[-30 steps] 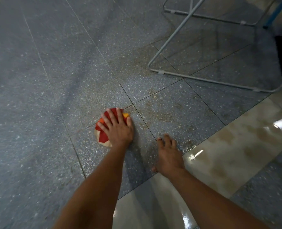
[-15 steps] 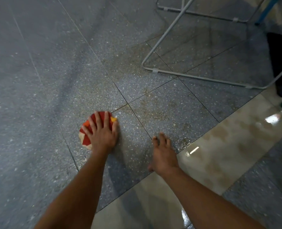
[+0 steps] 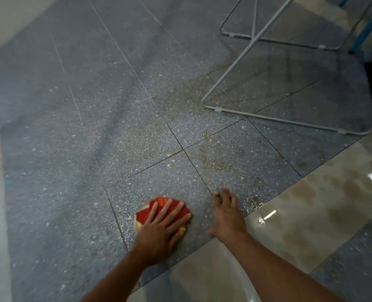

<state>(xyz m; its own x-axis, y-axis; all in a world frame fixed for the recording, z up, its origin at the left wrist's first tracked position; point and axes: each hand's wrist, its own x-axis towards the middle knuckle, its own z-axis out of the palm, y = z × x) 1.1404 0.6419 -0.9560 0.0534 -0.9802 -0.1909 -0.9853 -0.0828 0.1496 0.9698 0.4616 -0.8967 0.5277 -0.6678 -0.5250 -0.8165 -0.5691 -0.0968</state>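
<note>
The left hand (image 3: 161,230) lies flat on a folded red, orange and cream cloth (image 3: 143,216), fingers straight and spread. It presses the cloth down without curling round it. The fingertips reach toward one o'clock. The cloth lies on the speckled grey tile floor (image 3: 71,149), low in the view at about six o'clock, and shows beyond the fingers at the hand's eleven o'clock.

At three o'clock from the cloth, just beside it but apart, the right hand (image 3: 227,215) is planted on the floor, holding nothing, its fingers loosely bent with the tips on the tile. A glossy beige tile band (image 3: 311,205) runs past its wrist. A brownish dirt patch (image 3: 215,160) lies at twelve o'clock from the right hand. A grey metal tube frame (image 3: 268,118) stands at two o'clock, well apart.
</note>
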